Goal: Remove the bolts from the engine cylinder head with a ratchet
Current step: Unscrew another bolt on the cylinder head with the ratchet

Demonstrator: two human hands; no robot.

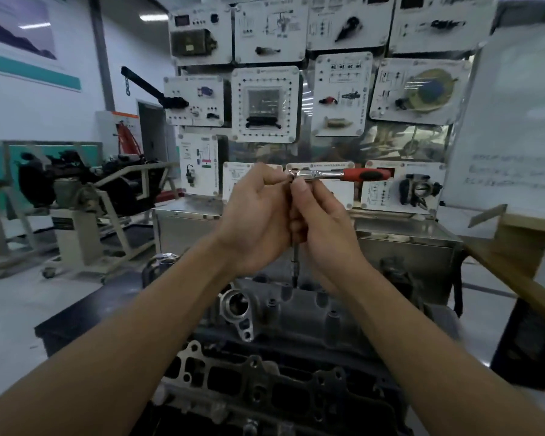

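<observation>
Dark bench (64, 332) holds engine (249, 383) w/ cyl head (299, 313)

The ratchet (337, 175) has a shiny silver head and shaft; its handle is red with a black inlay. The cylinder head (296, 313) is dull dark grey, with one paler silver flange. Behind, the panels (265, 77) are white with black parts; one carries a blue and yellowish round part (430, 89). The wall (44, 99) is white with a teal stripe. The engine (35, 187) at left is black, its stand (76, 234) beige.
</observation>
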